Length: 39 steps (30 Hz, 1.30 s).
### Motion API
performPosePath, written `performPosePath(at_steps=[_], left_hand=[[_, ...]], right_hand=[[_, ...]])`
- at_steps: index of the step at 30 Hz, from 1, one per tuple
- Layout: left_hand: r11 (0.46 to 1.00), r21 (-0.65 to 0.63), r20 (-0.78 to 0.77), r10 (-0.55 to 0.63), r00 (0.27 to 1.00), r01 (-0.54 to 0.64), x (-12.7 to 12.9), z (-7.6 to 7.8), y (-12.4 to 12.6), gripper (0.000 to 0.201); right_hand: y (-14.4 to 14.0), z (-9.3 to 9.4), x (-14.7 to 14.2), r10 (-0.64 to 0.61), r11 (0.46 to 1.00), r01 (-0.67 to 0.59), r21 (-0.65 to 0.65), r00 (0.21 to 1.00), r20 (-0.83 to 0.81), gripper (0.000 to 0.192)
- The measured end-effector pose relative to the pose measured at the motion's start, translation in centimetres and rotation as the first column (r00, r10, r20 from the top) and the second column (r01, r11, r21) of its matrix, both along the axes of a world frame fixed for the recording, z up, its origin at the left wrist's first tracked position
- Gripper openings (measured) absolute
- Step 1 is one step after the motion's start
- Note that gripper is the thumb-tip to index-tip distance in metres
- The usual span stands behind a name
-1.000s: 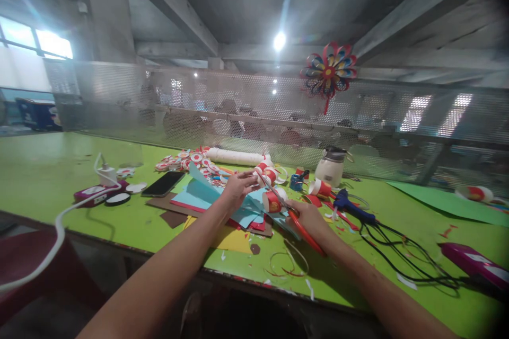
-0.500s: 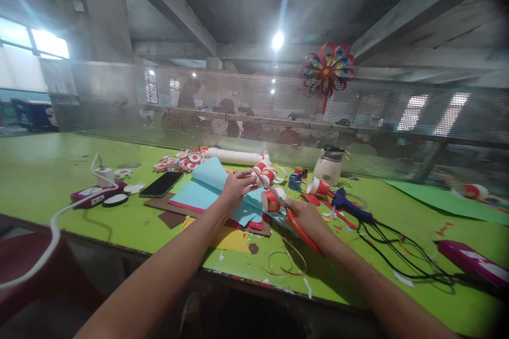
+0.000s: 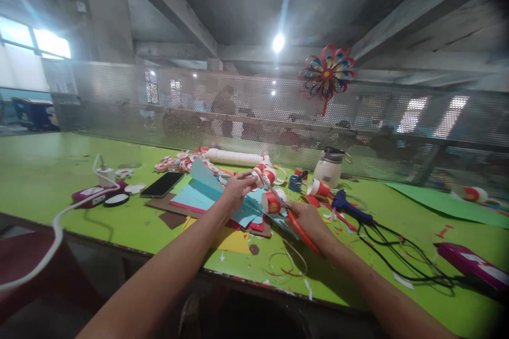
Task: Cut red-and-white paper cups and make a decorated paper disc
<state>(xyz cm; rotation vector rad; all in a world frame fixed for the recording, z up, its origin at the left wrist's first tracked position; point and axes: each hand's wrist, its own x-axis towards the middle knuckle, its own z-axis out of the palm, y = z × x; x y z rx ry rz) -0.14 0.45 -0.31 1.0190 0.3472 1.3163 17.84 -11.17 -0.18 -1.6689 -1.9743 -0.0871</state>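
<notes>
My right hand (image 3: 305, 217) is closed around scissors (image 3: 296, 221) with orange-red handles. Their blades point up and left, beside a red and white paper cup (image 3: 272, 201). My left hand (image 3: 239, 189) pinches a light blue paper sheet (image 3: 207, 176), its fingers reaching toward the blades. The sheet's left part stands tilted up above a stack of blue paper (image 3: 194, 198). Red, brown and yellow sheets lie under that stack. How the blades meet the paper is partly hidden behind the hand and cup.
A black phone (image 3: 163, 185) and a purple power strip (image 3: 97, 194) lie left. To the right are a blue glue gun (image 3: 352, 206) with black cables, another cup (image 3: 318, 188) and a kettle-like jug (image 3: 329, 168). Paper scraps dot the green table (image 3: 350, 280).
The raised part of the blue sheet has turned from a broad curl to a narrower, steeper tilt. My left hand has shifted very slightly; my right hand with the scissors stays nearly in place.
</notes>
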Motion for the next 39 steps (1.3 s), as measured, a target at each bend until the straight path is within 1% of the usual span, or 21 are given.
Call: performPosePath(at_steps=[5, 10, 13, 16, 20, 23, 27, 34, 39], left_hand=[[1.0, 0.004, -0.017, 0.012, 1.0, -0.012, 0.0, 0.0, 0.1, 0.039], [0.999, 0.035, -0.058, 0.019, 0.998, -0.017, -0.1, 0.3, -0.5, 0.042], [0.998, 0.054, -0.084, 0.041, 0.996, -0.036, -0.1, 0.5, -0.8, 0.044], [0.996, 0.067, -0.099, 0.065, 0.993, -0.058, 0.0, 0.5, -0.9, 0.046], [0.994, 0.075, -0.109, 0.081, 0.991, -0.074, 0.1, 0.4, -0.8, 0.046], [0.994, 0.072, -0.111, 0.085, 0.99, -0.077, 0.1, 0.4, -0.8, 0.046], [0.995, 0.072, -0.1, 0.083, 0.992, -0.076, 0.1, 0.5, -1.0, 0.045], [0.996, 0.073, -0.052, 0.052, 0.997, -0.049, 0.0, 0.7, -1.4, 0.04], [0.998, 0.06, -0.039, 0.032, 0.999, -0.03, 0.0, 0.6, -1.1, 0.039]], right_hand=[[0.0, 0.2, 0.0, 0.014, 1.0, -0.014, -0.013, 1.0, -0.003, 0.038], [-0.1, 0.4, -0.1, 0.0, 0.999, 0.0, -0.039, 1.0, -0.004, 0.038], [-0.2, 0.4, -0.1, 0.024, 0.998, -0.026, -0.058, 0.999, -0.038, 0.038], [-0.3, 0.5, -0.1, 0.035, 0.998, -0.037, -0.05, 0.998, -0.055, 0.037], [-0.5, 0.5, -0.2, 0.027, 0.999, -0.028, -0.016, 0.999, -0.035, 0.038], [-0.6, 0.5, -0.3, 0.032, 0.999, -0.032, 0.011, 0.999, -0.036, 0.037], [-0.3, 0.3, -0.1, 0.034, 0.999, -0.035, -0.024, 0.998, -0.059, 0.039], [-0.1, 0.1, -0.1, 0.036, 0.999, -0.038, -0.025, 0.997, -0.068, 0.038], [-0.1, 0.1, -0.1, 0.01, 0.999, -0.011, -0.041, 1.0, -0.026, 0.038]])
